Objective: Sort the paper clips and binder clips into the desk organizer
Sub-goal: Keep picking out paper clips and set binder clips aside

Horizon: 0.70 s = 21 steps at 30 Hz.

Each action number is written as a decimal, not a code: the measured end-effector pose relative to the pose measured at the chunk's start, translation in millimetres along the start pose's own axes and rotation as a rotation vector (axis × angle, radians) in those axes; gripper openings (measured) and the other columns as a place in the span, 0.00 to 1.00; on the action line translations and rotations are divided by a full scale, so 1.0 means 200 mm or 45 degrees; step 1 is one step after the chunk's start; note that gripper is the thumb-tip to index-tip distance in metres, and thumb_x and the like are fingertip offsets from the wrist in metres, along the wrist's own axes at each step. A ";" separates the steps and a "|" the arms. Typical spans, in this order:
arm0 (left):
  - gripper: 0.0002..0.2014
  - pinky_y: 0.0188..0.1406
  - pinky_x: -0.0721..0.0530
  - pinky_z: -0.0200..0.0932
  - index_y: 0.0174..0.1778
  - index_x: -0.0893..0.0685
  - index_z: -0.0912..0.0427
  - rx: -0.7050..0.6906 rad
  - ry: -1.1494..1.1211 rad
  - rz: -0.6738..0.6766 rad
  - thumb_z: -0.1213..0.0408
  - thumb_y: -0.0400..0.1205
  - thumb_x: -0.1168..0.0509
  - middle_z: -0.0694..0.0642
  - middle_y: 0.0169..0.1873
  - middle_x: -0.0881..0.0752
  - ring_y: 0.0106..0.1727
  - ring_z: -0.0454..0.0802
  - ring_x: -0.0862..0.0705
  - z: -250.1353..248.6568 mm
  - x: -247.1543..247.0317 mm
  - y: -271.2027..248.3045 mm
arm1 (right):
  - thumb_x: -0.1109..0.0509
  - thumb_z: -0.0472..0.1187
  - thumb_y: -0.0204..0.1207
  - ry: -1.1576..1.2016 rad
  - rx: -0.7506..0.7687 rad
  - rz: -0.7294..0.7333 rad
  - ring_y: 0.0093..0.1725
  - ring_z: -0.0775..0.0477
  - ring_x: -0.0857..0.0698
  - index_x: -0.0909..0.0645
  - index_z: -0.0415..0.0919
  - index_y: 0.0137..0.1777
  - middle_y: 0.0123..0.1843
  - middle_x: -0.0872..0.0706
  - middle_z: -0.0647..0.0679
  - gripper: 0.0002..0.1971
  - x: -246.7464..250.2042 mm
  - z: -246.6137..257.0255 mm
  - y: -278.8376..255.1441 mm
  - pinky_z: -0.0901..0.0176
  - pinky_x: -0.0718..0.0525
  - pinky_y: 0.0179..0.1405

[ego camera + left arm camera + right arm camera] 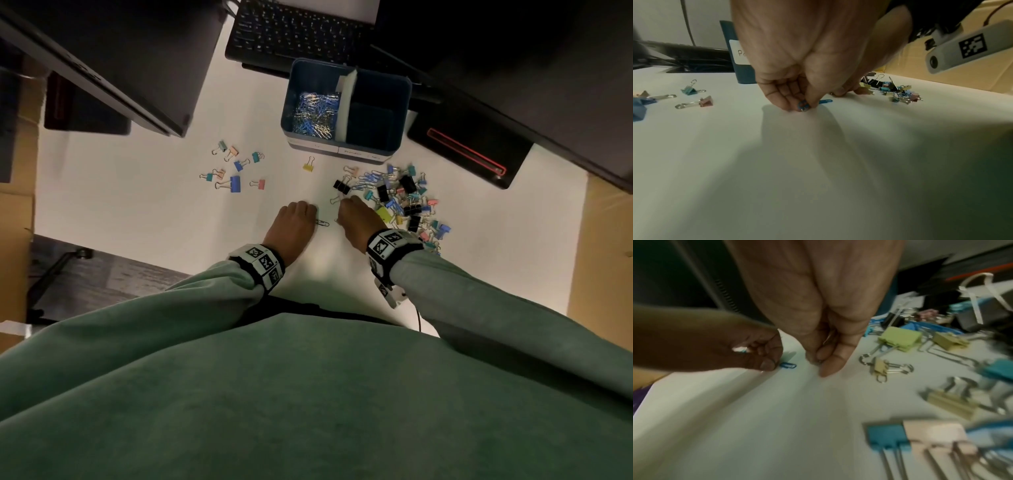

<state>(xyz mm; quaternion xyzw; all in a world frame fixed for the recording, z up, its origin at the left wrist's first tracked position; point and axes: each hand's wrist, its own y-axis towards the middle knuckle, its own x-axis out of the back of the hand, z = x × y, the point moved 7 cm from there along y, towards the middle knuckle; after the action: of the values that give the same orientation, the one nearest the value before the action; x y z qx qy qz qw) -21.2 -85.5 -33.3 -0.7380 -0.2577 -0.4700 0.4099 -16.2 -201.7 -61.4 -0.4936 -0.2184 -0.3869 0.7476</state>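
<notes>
Head view: left hand (294, 224) pinching blue paper clip (803, 104) on desk (137, 205); right hand (356, 221) curled, contents unclear, beside clip pile (400, 198).

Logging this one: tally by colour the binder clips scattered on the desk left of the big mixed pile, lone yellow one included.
Teal binder clips: 3
Blue binder clips: 2
Pink or peach binder clips: 3
Yellow binder clip: 1
Total: 9

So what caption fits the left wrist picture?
Left hand pinching a small blue wire paper clip off the white desk, colourful metal binder clips scattered behind.
</notes>
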 end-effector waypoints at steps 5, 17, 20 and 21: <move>0.08 0.42 0.24 0.54 0.55 0.25 0.68 0.006 -0.210 -0.005 0.75 0.81 0.44 0.65 0.44 0.20 0.41 0.63 0.22 0.04 0.01 0.01 | 0.41 0.30 0.79 0.506 -0.053 -0.003 0.39 0.45 0.22 0.28 0.38 0.45 0.43 0.20 0.41 0.04 0.04 -0.09 -0.07 0.56 0.23 0.35; 0.04 0.45 0.17 0.56 0.50 0.23 0.68 -0.102 -0.210 0.157 0.70 0.84 0.41 0.64 0.44 0.18 0.42 0.62 0.18 0.02 0.00 0.11 | 0.35 0.32 0.82 0.967 -0.014 -0.195 0.39 0.50 0.13 0.16 0.34 0.53 0.43 0.12 0.43 0.06 0.29 -0.05 -0.15 0.60 0.11 0.41; 0.08 0.43 0.22 0.47 0.46 0.22 0.67 -0.004 -0.530 0.025 0.66 0.86 0.41 0.61 0.42 0.18 0.40 0.55 0.20 0.07 0.20 0.10 | 0.35 0.36 0.83 0.978 0.045 -0.419 0.41 0.58 0.11 0.16 0.38 0.56 0.45 0.11 0.49 0.07 0.57 0.05 -0.09 0.71 0.15 0.42; 0.06 0.41 0.24 0.41 0.45 0.21 0.66 0.034 -0.641 -0.076 0.68 0.85 0.41 0.59 0.41 0.18 0.39 0.50 0.21 0.10 0.32 0.10 | 0.35 0.36 0.83 0.983 0.069 -0.494 0.41 0.58 0.11 0.16 0.39 0.56 0.44 0.11 0.50 0.07 0.66 0.08 -0.06 0.72 0.15 0.42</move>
<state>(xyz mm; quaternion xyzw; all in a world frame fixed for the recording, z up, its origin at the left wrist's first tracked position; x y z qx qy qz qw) 31.4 -79.9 11.9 -0.8184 -0.3796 -0.2799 0.3284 56.3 -237.5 45.9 -0.2427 -0.0215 -0.6706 0.7007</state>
